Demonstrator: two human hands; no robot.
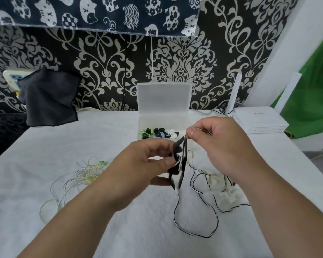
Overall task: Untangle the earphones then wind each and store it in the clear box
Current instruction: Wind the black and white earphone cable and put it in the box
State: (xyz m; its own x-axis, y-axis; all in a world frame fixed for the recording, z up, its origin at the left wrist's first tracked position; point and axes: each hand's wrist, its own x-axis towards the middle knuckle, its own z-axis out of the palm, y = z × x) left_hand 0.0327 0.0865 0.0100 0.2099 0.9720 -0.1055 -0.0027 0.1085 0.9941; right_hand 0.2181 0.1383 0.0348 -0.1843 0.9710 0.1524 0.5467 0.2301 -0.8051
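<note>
Two hands (147, 161) (218, 146) gripping one black earphone (179, 161).

the open clear plastic box (164, 101) stands at the table's back edge. before it to the left lies the thin yellow-green tangled earphone cable (78, 175); to its right sits the flat white router (259, 120).

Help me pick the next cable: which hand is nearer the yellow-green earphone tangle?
Left. The left hand is just right of the yellow-green earphone tangle, holding the black earphones. The right hand is farther right, beyond the left hand, pinching the black cable.
</note>
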